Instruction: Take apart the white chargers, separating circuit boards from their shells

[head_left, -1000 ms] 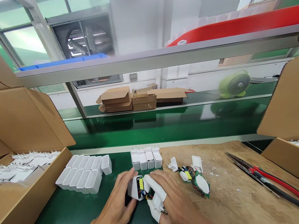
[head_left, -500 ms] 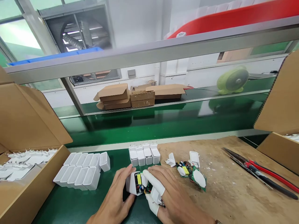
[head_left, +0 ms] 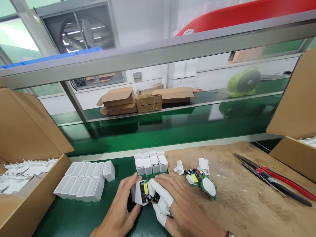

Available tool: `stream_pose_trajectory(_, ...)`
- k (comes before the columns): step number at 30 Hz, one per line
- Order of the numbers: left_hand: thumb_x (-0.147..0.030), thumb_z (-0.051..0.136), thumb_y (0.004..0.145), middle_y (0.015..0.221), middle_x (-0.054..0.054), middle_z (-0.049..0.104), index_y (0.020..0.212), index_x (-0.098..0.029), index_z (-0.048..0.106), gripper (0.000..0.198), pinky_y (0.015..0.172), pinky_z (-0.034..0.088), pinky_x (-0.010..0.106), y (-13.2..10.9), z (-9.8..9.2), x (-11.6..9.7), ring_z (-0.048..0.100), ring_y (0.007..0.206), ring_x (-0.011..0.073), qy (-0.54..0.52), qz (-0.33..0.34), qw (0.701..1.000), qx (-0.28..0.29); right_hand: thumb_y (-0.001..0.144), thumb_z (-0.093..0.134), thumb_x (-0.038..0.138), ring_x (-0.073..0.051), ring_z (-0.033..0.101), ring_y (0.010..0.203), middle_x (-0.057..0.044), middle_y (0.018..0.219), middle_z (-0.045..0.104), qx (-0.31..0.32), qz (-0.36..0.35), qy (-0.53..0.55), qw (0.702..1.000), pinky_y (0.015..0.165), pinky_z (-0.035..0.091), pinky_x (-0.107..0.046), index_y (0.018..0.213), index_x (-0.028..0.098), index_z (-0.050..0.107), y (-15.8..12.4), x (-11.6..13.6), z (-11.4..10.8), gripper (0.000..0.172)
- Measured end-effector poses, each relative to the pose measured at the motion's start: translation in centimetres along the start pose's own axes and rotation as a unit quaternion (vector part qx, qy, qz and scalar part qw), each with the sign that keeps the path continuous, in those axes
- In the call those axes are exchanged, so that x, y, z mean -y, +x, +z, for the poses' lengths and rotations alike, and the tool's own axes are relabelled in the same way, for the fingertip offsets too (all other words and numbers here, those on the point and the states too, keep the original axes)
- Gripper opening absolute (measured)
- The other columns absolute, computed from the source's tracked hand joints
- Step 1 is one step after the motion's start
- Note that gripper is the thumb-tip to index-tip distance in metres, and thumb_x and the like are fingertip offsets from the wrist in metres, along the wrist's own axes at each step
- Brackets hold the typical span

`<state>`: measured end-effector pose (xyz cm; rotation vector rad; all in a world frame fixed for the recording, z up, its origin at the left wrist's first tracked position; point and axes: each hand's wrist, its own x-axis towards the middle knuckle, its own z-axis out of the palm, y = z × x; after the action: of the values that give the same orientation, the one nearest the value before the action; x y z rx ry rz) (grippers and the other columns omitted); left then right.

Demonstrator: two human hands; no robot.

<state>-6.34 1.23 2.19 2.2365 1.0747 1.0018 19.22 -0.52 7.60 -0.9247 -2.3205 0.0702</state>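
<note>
My left hand (head_left: 123, 200) is closed around a white charger housing (head_left: 136, 192) lying on the green mat. A circuit board (head_left: 146, 191) with a yellow transformer sits partly inside the housing's open end. Fingers of my right hand (head_left: 172, 197), two of them in white finger cots, grip the board from the right. A white plug cap (head_left: 163, 206) with metal pins hangs by my right palm, beside the board. To the right, another circuit board assembly (head_left: 201, 182) and a loose white plug cap (head_left: 179, 167) lie on the brown board.
Rows of white housings (head_left: 86, 187) stand at left, beside a carton (head_left: 49, 191) of white plug parts. Several capped housings (head_left: 151, 164) stand behind my hands. Red-handled pliers (head_left: 269, 174) and tweezers (head_left: 259, 177) lie right. A shelf beam (head_left: 158, 59) crosses above.
The whole view has shifted slightly to the left and up. My hands keep almost the same hold on the housing and the circuit board.
</note>
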Motion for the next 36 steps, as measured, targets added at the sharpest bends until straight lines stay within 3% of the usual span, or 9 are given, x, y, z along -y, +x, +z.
stream_pose_trajectory(6,-0.008,0.054,0.100,0.156,0.012,0.054,0.168,-0.037,0.019,0.081,0.123,0.049,0.050,0.0,0.0,-0.1,0.053,0.147,0.0290,0.004,-0.001,1.000,-0.001,0.080,0.053,0.005,-0.032,0.056,0.133,-0.017,0.141,0.062,-0.001,-0.004,-0.005,1.000,0.115,0.048,-0.047,0.160,0.015,0.036,0.1,0.1,-0.1,0.082)
stream_pose_trajectory(15,-0.010,0.055,0.101,0.155,0.012,0.054,0.166,-0.040,0.022,0.079,0.119,0.052,0.049,0.1,0.2,-0.2,0.055,0.146,0.0293,-0.006,-0.011,1.000,-0.003,0.085,0.052,0.008,-0.030,0.057,0.130,-0.016,0.139,0.064,-0.015,-0.012,-0.021,1.000,0.113,0.047,-0.042,0.154,0.013,0.043,0.2,0.2,-0.2,0.070)
stream_pose_trajectory(23,-0.011,0.055,0.103,0.154,0.013,0.055,0.167,-0.040,0.019,0.078,0.121,0.050,0.052,0.4,0.0,-0.6,0.053,0.147,0.0296,-0.004,-0.005,1.000,0.002,0.082,0.050,0.005,-0.030,0.056,0.131,-0.016,0.139,0.063,-0.017,-0.018,-0.018,1.000,0.114,0.045,-0.044,0.160,0.013,0.037,0.2,0.0,0.1,0.079)
stream_pose_trajectory(28,-0.009,0.055,0.101,0.153,0.012,0.055,0.166,-0.040,0.021,0.080,0.119,0.052,0.050,0.3,0.3,-0.9,0.054,0.146,0.0297,-0.023,0.005,1.000,-0.003,0.086,0.051,0.005,-0.030,0.057,0.131,-0.016,0.140,0.063,0.003,-0.019,0.006,1.000,0.113,0.048,-0.044,0.158,0.014,0.039,0.2,0.1,0.3,0.074)
stream_pose_trajectory(32,-0.013,0.064,0.099,0.152,0.012,0.054,0.165,-0.040,0.024,0.081,0.119,0.052,0.048,0.1,0.7,-1.0,0.056,0.142,0.0305,-0.053,0.010,0.999,0.006,0.096,0.065,0.018,-0.028,0.063,0.123,-0.015,0.135,0.067,0.003,0.005,0.035,0.999,0.106,0.056,-0.040,0.153,0.018,0.046,0.2,0.1,0.4,0.060)
stream_pose_trajectory(36,-0.020,0.069,0.097,0.149,0.014,0.057,0.165,-0.036,0.021,0.085,0.119,0.049,0.053,0.3,0.5,-1.1,0.059,0.137,0.0329,-0.089,-0.014,0.995,0.051,0.098,0.074,0.046,-0.026,0.070,0.113,-0.011,0.124,0.072,-0.050,0.021,0.076,0.996,0.096,0.062,-0.037,0.152,0.023,0.048,0.2,0.0,-0.1,0.064)
